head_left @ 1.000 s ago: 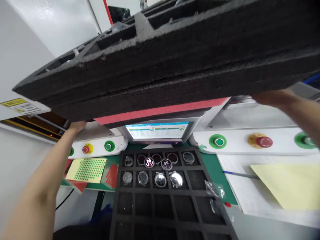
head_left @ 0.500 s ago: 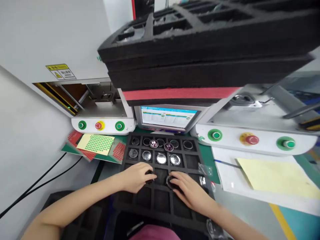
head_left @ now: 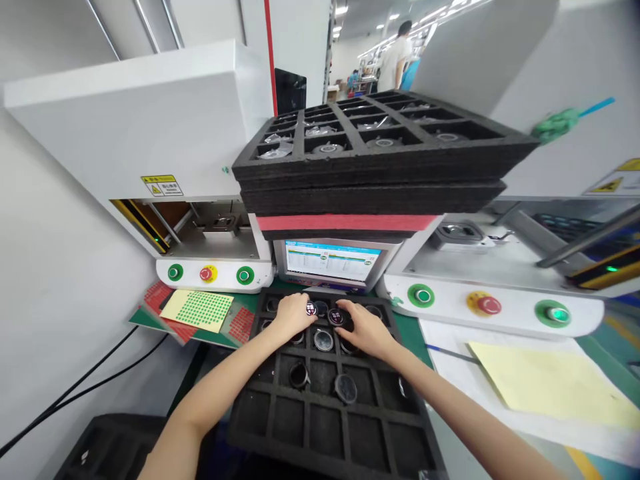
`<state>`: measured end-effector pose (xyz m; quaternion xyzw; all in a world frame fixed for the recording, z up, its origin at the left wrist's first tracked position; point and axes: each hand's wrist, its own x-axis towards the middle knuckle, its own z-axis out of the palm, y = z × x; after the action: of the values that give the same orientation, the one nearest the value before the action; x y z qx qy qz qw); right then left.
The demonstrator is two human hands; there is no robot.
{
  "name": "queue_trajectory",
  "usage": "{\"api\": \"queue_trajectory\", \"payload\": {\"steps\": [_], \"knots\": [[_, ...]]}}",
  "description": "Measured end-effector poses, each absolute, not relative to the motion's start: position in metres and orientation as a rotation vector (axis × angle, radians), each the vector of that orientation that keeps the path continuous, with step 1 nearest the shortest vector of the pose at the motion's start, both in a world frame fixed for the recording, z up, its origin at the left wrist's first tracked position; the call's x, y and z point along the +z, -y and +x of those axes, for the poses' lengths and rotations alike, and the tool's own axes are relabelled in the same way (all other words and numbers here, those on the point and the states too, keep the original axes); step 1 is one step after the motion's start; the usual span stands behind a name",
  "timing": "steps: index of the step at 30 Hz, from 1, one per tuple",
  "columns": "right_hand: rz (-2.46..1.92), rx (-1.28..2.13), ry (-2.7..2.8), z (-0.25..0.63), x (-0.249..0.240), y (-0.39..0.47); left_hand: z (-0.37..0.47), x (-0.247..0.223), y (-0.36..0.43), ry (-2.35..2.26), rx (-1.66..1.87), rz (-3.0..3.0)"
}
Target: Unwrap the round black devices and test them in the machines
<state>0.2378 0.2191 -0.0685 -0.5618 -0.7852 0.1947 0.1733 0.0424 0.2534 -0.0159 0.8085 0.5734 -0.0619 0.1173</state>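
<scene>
My left hand [head_left: 294, 316] is closed on a small round watch [head_left: 311, 309] with a lit face, over the far rows of a black foam tray [head_left: 320, 460]. To its right, my right hand [head_left: 369, 329] has its fingers around a second lit watch [head_left: 335, 317]. Between the hands, a round watch with a pale, shiny face [head_left: 323, 341] sits in a compartment. Nearer to me lie a tilted dark watch [head_left: 299, 375] and another dark round watch [head_left: 345, 388], which rests across a divider. My hands partly cover other round watches in the far rows.
A tall stack of black foam trays [head_left: 370, 177] stands behind a lit screen [head_left: 330, 261]. Machines with button panels [head_left: 215, 275] flank it. Sticker sheets [head_left: 197, 310] lie left, yellow paper [head_left: 545, 380] right. A person [head_left: 395, 60] stands far back.
Both hands have moved from the middle row to the far rows and grasped the two lit watches. The dark watches they were touching now lie released in the tray. My view has tilted up.
</scene>
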Motion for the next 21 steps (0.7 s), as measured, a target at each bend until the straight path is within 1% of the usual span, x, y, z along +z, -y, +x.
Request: {"api": "queue_trajectory", "payload": {"steps": [7, 13, 18, 21], "knots": [[-1.62, 0.667, 2.222, 0.232, -0.059, -0.224, 0.046, -0.009, -0.258, -1.616, -0.29, 2.42], [-1.612, 0.69, 2.236, 0.225, -0.056, -0.228, 0.053, -0.011, -0.264, -1.548, -0.331, 2.455], [-1.608, 0.663, 2.209, 0.229, -0.06, -0.226, 0.044, -0.013, -0.259, -1.507, -0.202, 2.458], [-1.605, 0.612, 2.138, 0.244, -0.058, -0.218, 0.007, 0.004, -0.261, -1.568, 0.0, 2.442]]}}
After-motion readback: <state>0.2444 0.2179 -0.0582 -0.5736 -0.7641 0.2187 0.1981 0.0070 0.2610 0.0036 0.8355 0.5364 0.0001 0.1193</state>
